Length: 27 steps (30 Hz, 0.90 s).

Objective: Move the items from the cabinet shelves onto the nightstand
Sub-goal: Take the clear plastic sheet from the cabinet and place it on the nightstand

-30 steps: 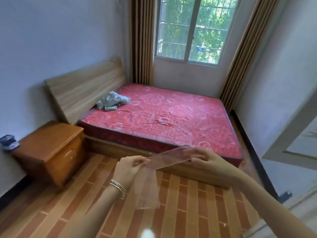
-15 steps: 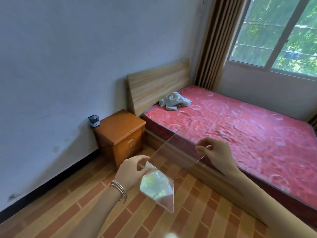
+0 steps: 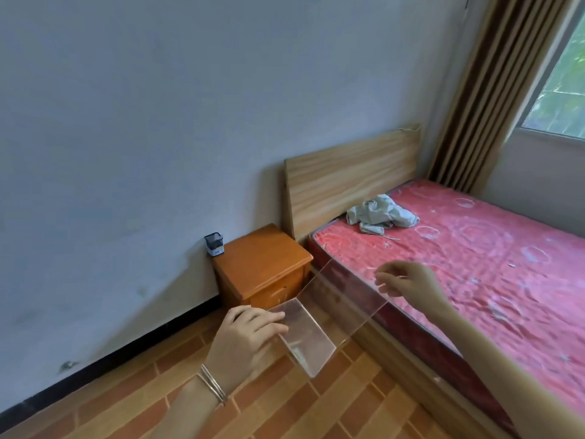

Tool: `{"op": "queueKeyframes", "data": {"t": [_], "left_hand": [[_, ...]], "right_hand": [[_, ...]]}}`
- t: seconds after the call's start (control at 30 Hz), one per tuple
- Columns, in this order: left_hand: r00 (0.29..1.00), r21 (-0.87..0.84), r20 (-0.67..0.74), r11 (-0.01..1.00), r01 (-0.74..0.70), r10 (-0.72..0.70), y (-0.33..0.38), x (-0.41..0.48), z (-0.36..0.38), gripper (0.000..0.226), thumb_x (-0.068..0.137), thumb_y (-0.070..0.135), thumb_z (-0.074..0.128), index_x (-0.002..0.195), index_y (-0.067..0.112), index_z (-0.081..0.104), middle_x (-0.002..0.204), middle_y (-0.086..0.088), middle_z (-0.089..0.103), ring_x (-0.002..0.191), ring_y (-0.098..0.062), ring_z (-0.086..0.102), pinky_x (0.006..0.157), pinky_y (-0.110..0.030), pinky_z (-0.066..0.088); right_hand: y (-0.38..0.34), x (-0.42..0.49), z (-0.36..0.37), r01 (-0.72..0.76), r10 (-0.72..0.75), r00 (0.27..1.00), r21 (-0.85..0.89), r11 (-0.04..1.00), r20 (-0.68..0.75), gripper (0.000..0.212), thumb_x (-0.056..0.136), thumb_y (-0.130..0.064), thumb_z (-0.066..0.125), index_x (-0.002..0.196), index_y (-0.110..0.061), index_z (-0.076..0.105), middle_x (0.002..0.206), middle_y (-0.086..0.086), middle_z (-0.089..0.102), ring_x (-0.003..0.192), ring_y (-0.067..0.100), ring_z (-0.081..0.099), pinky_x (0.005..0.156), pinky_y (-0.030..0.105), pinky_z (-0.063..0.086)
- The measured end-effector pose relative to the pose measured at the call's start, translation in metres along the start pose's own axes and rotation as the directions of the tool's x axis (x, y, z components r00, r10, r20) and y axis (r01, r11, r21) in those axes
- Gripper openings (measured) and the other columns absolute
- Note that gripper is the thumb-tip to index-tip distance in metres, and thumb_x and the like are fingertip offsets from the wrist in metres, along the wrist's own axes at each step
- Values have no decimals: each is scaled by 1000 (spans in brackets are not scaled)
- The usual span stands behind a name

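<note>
The fingers of the left hand are curling together over one side edge of a clear plastic sheet, pinching the short lower flap where it bends away from the larger panel. Two thin bangles are sitting on that wrist. The right hand is reaching in from the bed side, and its fingers are bunching at the upper far edge of the large panel, nipping it between the tips.

The sheet is folded into an angle. The larger panel is slanting up toward the bed, while the short flap is tilting down toward the floor. It is hanging in the air between the two hands, above the brown tiled floor, just in front of the nightstand and touching neither the nightstand nor the bed. The lower front of the nightstand and the side of the bed are showing through it.

The nightstand is standing against the pale wall, just beside the wooden headboard. A small black mesh pen holder is sitting at the back corner of its orange wooden surface, by the wall.

A red patterned mattress is lying on the bed, and a crumpled pale cloth is resting on it near the headboard. Brown striped curtains are hanging beside a window at the far right.
</note>
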<state>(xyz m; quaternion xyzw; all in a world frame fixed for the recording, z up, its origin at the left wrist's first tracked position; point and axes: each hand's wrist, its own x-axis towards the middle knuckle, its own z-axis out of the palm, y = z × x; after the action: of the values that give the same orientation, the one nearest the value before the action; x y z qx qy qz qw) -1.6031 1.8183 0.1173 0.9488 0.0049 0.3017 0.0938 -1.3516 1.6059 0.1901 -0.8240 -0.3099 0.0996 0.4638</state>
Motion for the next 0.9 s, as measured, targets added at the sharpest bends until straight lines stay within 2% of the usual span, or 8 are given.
{"op": "queueKeyframes", "data": {"t": [0.1, 0.17, 0.3, 0.37, 0.47, 0.67, 0.8, 0.9], "left_hand": [[995, 89, -95, 996, 26, -17, -19, 38, 14, 18, 86, 30, 54, 83, 28, 71, 99, 17, 68, 90, -8, 53, 82, -30, 37], [995, 90, -99, 996, 28, -19, -31, 59, 22, 17, 85, 31, 56, 78, 26, 71, 90, 17, 68, 88, -8, 54, 84, -29, 38], [997, 0, 3, 997, 73, -73, -55, 78, 43, 15, 83, 31, 59, 77, 24, 70, 84, 16, 68, 84, -3, 59, 82, -21, 41], [992, -6, 81, 995, 95, -94, -69, 80, 53, 4, 79, 28, 67, 76, 26, 69, 82, 17, 67, 81, 0, 58, 78, -16, 40], [976, -35, 146, 985, 171, -164, -96, 89, 67, 16, 68, 21, 82, 75, 27, 69, 80, 19, 66, 79, 3, 57, 76, -13, 38], [974, -2, 179, 990, 141, -138, -173, 118, 95, 12, 72, 19, 74, 75, 29, 68, 78, 19, 65, 77, 1, 55, 70, -13, 36], [966, 43, 195, 986, 161, -167, -242, 143, 112, 11, 72, 23, 70, 74, 33, 66, 78, 21, 63, 75, 1, 53, 70, -19, 36], [958, 91, 207, 979, 184, -199, -290, 159, 126, 16, 67, 26, 78, 72, 34, 66, 76, 22, 62, 73, 0, 53, 72, -20, 34]], "right_hand": [[10, 52, -5, -4, 4, 998, 3, 1000, 67, 2, 84, -9, 68, 85, -8, 70, 65, -3, 71, 62, 13, 69, 62, 24, 56], [14, 85, -4, -3, 1, 994, 17, 1000, 114, 3, 84, -7, 67, 85, -7, 70, 66, -1, 71, 61, 13, 69, 59, 19, 54], [21, 143, 11, -14, 8, 980, 30, 999, 198, 2, 83, -9, 69, 84, -8, 71, 68, 2, 72, 62, 13, 69, 59, 19, 55], [23, 169, 25, -12, 6, 969, 24, 1000, 246, 3, 82, -10, 70, 80, -12, 71, 66, 0, 72, 62, 12, 69, 58, 17, 54], [27, 215, 53, 22, -20, 953, -3, 1000, 303, 7, 81, -13, 72, 76, -17, 70, 66, 2, 72, 64, 16, 70, 63, 24, 56], [12, 322, 122, 100, -74, 931, -54, 994, 357, 9, 82, -11, 70, 75, -18, 68, 66, 1, 71, 58, 10, 67, 60, 23, 54], [-9, 402, 170, 204, -117, 908, -182, 962, 402, 7, 84, -12, 66, 86, -16, 70, 76, -3, 67, 65, 8, 63, 55, 6, 43], [-16, 458, 208, 298, -166, 891, -267, 917, 423, 9, 84, -14, 65, 89, -17, 73, 84, -2, 60, 75, 13, 57, 59, 12, 37]]}}
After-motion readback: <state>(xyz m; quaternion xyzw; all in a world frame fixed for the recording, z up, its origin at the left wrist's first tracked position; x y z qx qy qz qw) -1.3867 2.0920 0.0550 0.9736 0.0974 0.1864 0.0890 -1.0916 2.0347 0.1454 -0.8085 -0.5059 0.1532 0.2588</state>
